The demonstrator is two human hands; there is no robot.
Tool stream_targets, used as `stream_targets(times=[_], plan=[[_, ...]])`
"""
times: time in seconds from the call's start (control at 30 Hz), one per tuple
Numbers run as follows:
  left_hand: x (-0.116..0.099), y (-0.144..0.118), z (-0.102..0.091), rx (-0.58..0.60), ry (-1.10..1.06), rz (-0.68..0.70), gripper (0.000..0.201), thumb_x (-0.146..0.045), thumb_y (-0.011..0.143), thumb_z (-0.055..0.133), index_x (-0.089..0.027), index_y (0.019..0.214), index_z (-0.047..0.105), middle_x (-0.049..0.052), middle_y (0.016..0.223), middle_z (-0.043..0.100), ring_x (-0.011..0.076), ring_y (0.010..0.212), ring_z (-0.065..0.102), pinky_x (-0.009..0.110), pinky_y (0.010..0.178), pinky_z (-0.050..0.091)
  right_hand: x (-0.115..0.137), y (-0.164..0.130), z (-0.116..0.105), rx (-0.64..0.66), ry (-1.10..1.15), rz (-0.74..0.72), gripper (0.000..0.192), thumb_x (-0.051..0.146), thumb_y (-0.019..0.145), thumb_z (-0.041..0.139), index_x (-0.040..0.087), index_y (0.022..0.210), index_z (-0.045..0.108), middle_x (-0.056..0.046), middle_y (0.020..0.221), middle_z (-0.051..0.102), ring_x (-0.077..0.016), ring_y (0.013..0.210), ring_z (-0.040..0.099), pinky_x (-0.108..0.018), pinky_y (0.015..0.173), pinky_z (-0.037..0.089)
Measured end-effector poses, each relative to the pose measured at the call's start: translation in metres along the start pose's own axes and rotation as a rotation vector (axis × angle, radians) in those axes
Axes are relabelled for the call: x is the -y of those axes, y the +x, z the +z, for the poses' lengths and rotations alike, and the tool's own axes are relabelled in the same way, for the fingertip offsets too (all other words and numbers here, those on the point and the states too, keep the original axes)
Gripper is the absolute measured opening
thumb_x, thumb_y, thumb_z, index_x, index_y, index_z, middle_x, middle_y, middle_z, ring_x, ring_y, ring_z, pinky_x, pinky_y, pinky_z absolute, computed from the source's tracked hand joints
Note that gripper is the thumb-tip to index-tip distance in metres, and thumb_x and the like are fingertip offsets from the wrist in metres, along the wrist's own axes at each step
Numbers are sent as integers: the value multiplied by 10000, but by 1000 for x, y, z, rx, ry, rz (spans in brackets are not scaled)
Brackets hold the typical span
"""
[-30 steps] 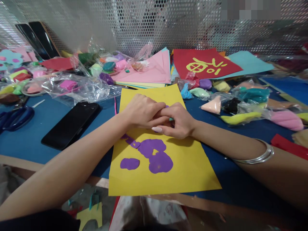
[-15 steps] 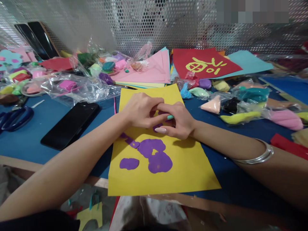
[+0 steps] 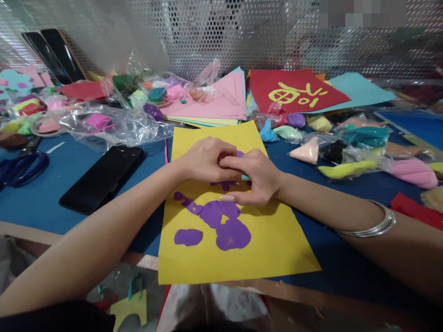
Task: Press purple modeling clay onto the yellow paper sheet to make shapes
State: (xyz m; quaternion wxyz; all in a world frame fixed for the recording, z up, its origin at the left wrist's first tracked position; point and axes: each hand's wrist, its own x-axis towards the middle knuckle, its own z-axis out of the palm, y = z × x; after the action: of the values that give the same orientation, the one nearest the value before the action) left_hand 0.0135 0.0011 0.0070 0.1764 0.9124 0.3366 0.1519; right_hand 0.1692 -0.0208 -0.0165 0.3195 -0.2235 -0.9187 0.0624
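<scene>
My left hand (image 3: 209, 159) and my right hand (image 3: 259, 177) meet over the upper half of a yellow sheet of paper (image 3: 277, 249). The left fingers reach rightward, bent down, with a green-nailed tip beside the right palm. My right index finger crosses the left fingers, and its pale-nailed thumb is spread apart over the sheet. Purple clay pieces (image 3: 233, 234) lie flattened on the paper, joined into a shape below the hands. A separate purple oval (image 3: 188, 237) is at the lower left. More purple clay (image 3: 226, 185) shows under the hands, partly hidden. Neither hand visibly holds anything.
A black phone (image 3: 102, 180) and blue-handled scissors (image 3: 24, 168) lie to the left. Bagged clay (image 3: 367, 136) is spread on the right. Behind are pink paper sheets (image 3: 221, 99) and a red sheet with yellow clay lettering (image 3: 297, 90), before a perforated metal screen (image 3: 194, 32).
The right index finger and thumb have shifted slightly, and more purple clay shows between and below the hands. The sheet appears a little further right in view.
</scene>
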Motion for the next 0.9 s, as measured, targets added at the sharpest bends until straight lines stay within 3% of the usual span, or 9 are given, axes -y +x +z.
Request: stream_targets(times=[0.17,0.43,0.67,0.9], plan=[[-2,0,0,-5,80,27,231,-369,621,566,-143,589,528,-60,483,430,47,456,334,205,454,215,1,1,1,27,-27,-34,396,543,683,481,180,530,454,43,424,368,-69,419,327,-201,433,233],[-6,1,0,-12,75,32,210,-287,630,546,-142,504,461,-64,436,333,43,436,274,214,448,183,4,2,1,31,0,67,352,474,698,488,183,514,414,54,413,356,-55,399,326,-194,431,242],[-6,2,2,-33,83,22,197,-276,637,511,-144,492,490,-53,429,351,49,426,265,221,442,190,4,3,4,3,6,130,365,472,706,481,181,499,409,55,406,350,-50,393,322,-194,433,249],[-5,1,3,-24,69,14,180,-291,593,519,-151,505,448,-63,438,336,46,436,259,211,437,199,5,2,6,13,-85,98,331,471,727,449,178,578,484,34,431,427,-82,434,411,-208,450,244]])
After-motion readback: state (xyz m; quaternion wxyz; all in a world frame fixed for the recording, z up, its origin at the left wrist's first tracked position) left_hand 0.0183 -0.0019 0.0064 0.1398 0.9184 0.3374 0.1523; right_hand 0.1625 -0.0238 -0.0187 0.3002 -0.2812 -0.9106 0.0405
